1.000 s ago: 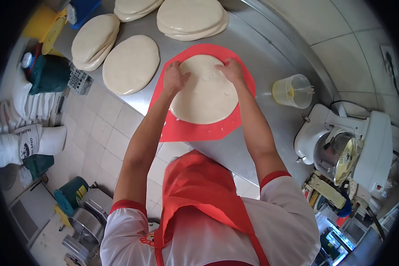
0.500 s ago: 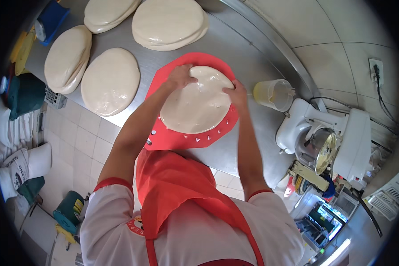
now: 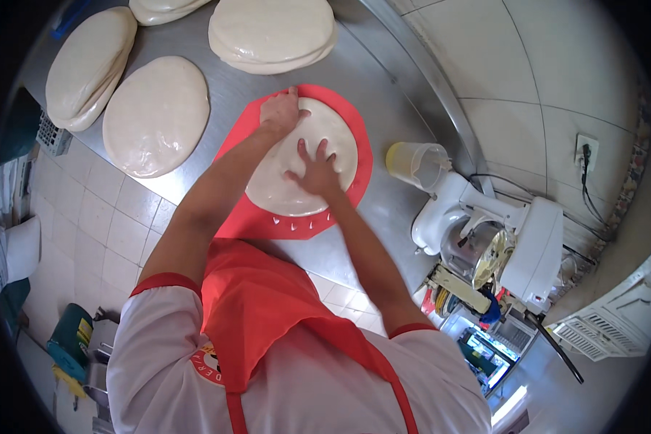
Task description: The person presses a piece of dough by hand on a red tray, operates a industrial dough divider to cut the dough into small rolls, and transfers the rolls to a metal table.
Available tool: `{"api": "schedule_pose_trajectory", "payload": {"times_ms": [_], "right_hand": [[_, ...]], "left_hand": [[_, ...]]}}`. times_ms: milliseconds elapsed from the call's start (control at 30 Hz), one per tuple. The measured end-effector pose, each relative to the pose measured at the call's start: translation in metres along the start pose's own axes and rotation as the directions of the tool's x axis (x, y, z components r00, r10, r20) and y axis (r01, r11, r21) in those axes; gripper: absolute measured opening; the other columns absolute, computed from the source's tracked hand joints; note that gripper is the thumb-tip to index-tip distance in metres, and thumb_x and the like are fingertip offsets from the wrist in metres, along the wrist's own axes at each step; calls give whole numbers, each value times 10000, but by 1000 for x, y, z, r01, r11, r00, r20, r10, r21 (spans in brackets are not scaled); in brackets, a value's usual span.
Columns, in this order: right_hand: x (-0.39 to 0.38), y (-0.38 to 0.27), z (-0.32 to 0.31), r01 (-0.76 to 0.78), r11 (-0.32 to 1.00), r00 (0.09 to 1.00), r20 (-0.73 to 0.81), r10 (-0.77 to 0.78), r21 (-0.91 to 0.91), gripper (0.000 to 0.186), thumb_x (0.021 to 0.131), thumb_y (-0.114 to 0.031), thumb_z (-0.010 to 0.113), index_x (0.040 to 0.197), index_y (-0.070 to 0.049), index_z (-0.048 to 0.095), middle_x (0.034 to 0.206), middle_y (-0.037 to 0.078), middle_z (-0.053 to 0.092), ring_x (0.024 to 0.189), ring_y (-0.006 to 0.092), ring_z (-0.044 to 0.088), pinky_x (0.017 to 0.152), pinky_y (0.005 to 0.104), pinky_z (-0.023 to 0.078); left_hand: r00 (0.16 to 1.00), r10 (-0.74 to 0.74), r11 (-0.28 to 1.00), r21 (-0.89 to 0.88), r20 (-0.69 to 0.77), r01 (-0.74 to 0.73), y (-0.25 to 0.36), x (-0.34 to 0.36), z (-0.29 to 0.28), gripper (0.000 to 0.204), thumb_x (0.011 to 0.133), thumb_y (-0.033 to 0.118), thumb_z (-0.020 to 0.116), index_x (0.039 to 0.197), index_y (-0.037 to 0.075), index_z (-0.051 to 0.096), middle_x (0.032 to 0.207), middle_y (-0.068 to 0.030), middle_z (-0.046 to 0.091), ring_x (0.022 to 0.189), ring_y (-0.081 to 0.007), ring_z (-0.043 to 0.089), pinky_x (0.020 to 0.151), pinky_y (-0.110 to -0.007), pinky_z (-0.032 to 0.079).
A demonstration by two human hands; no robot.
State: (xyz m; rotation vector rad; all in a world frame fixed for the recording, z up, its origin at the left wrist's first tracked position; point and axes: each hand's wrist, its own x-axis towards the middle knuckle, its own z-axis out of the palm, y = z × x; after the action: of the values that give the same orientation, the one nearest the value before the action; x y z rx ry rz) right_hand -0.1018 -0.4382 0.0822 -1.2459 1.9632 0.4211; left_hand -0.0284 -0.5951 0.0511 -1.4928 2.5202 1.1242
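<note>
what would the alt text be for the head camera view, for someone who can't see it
Seen from above, a person in a red apron presses a round sheet of dough on a red mat with the left hand at its far edge and the right hand flat on its middle. More dough rounds lie on the steel table, and a white stand mixer stands at the right.

Dough round (image 3: 304, 163) lies on mat (image 3: 354, 184), mat on worktop (image 3: 383, 87). Both hands on the dough: left hand (image 3: 280, 112) at far edge, right hand (image 3: 317, 173) near its middle. Single dough disc (image 3: 155, 116) left of mat; dough stack (image 3: 87, 65) further left; another stack (image 3: 271, 32) behind mat. Jug (image 3: 416, 165) right of mat, stand mixer (image 3: 495, 239) just beyond jug.
</note>
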Motion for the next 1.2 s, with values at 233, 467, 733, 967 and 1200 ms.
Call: {"api": "schedule_pose_trajectory", "payload": {"times_ms": [233, 467, 733, 967, 1200], "right_hand": [[36, 18, -25, 163, 943, 969, -132, -209, -291, 904, 801, -714, 533, 1526, -326, 158, 1588, 194, -21, 1385, 552, 150, 1042, 643, 320], [-28, 78, 102, -64, 983, 804, -592, -53, -174, 648, 953, -464, 420, 1523, -221, 231, 1571, 226, 101, 1434, 444, 132, 1128, 609, 139], [-126, 26, 204, -315, 912, 832, -386, 398, 261, 713, 950, -485, 437, 1524, -148, 182, 1512, 346, 127, 1397, 525, 152, 1111, 584, 224], [-97, 78, 111, -34, 999, 941, -337, 30, -7, 713, 948, -545, 430, 1528, -235, 157, 1539, 260, 171, 1392, 523, 169, 1053, 609, 309], [-59, 110, 80, 87, 990, 996, -3, -88, -111, 784, 905, -566, 497, 1530, -277, 123, 1549, 269, 135, 1403, 539, 96, 1021, 723, 253]], "left_hand": [[998, -43, 999, 4, -37, 43, 1, -38, -16, 497, 844, 196, 618, 1290, 47, 459, 1306, -197, 515, 1230, -355, 488, 954, -478, 453], [936, 346, 924, 153, 58, -351, -39, -193, 47, 895, 784, 516, 664, 1490, 123, 279, 1585, -117, 138, 1472, -327, 55, 1183, -498, 93], [591, 695, 640, 22, 409, -768, -48, -156, 52, 696, 754, 544, 680, 1351, 218, 529, 1542, -38, 311, 1467, -272, 151, 1180, -505, 108], [735, 606, 795, -214, 304, -567, -15, -139, 63, 343, 848, 232, 644, 1178, 143, 625, 1432, -74, 437, 1351, -303, 355, 1122, -464, 279], [975, -15, 955, -292, -222, -52, -21, -217, 79, 628, 809, 242, 686, 1325, 1, 422, 1283, -225, 483, 1190, -387, 458, 1022, -429, 397]]}}
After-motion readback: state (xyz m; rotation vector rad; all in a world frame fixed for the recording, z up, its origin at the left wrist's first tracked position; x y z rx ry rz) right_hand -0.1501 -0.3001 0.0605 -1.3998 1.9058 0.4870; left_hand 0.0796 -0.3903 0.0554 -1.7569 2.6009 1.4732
